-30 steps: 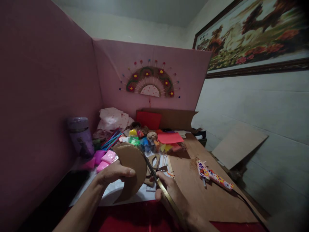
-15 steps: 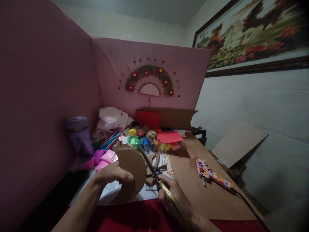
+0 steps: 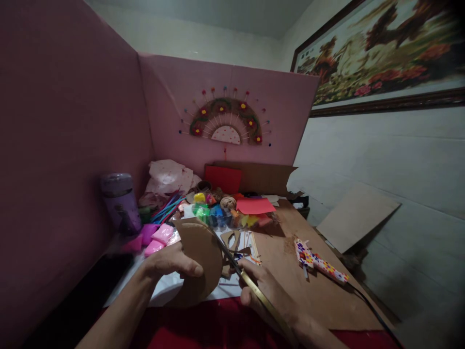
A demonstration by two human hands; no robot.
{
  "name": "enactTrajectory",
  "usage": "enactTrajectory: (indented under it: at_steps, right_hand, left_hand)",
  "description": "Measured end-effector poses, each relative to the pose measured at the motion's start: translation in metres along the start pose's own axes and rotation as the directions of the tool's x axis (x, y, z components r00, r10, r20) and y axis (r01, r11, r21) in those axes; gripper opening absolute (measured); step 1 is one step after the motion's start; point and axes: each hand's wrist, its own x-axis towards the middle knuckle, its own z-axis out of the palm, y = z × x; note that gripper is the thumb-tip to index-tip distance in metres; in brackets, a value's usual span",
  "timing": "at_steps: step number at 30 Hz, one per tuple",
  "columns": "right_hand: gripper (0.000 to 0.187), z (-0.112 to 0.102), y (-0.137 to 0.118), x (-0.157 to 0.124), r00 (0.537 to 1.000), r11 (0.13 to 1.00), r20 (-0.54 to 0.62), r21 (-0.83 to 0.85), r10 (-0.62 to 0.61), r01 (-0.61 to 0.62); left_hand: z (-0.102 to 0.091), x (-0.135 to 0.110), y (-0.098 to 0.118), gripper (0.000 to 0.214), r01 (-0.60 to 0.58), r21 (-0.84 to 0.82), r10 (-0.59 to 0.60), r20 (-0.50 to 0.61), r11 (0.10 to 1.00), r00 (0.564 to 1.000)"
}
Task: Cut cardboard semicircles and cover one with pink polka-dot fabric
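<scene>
My left hand (image 3: 170, 264) pinches a rounded brown cardboard piece (image 3: 199, 257), holding it upright over the table with the thumb across its face. My right hand (image 3: 271, 295) is closed on the gold handles of a pair of scissors (image 3: 240, 274). The blades run up along the right edge of the cardboard piece. Small cardboard offcuts (image 3: 232, 240) lie on the white sheet just behind the blades.
A brown cardboard sheet (image 3: 308, 286) covers the table, with a patterned glue gun (image 3: 319, 261) and its cord on it. Coloured clay packets (image 3: 225, 215), red paper (image 3: 254, 206), sticks and a purple bottle (image 3: 119, 203) crowd the back. Pink boards (image 3: 72, 121) wall the left and rear.
The scissors have worked a little further along the cardboard's edge. My left hand has turned the piece slightly. Everything else on the table stays put.
</scene>
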Motion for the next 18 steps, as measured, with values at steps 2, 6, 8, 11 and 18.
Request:
enactTrajectory:
  at_steps: [2,6,8,11,18]
  right_hand:
    - [0.058,-0.001,-0.001,0.0,1.0,1.0,0.002,0.022,0.009,-0.009]
    - [0.049,-0.002,-0.001,0.0,0.999,0.996,0.039,0.086,0.029,-0.033]
    - [0.046,-0.001,0.001,-0.001,0.999,0.995,0.025,0.09,0.042,-0.044]
    - [0.039,0.002,0.003,-0.002,0.997,0.99,0.012,0.122,0.071,-0.072]
    - [0.018,0.014,0.007,-0.004,0.984,0.97,-0.031,0.179,0.175,-0.167]
  left_hand:
    - [0.001,0.0,0.001,0.019,-0.003,-0.003,0.003,0.004,1.0,1.0]
    - [0.003,-0.001,0.004,0.017,0.025,-0.008,-0.025,-0.019,1.0,1.0]
    - [0.004,-0.001,0.005,0.016,0.038,-0.013,-0.038,-0.027,0.999,0.999]
    - [0.005,0.0,0.004,0.017,0.056,-0.022,-0.057,-0.043,0.998,0.997]
    - [0.004,0.001,-0.002,0.02,0.072,-0.013,-0.073,-0.07,0.997,0.995]
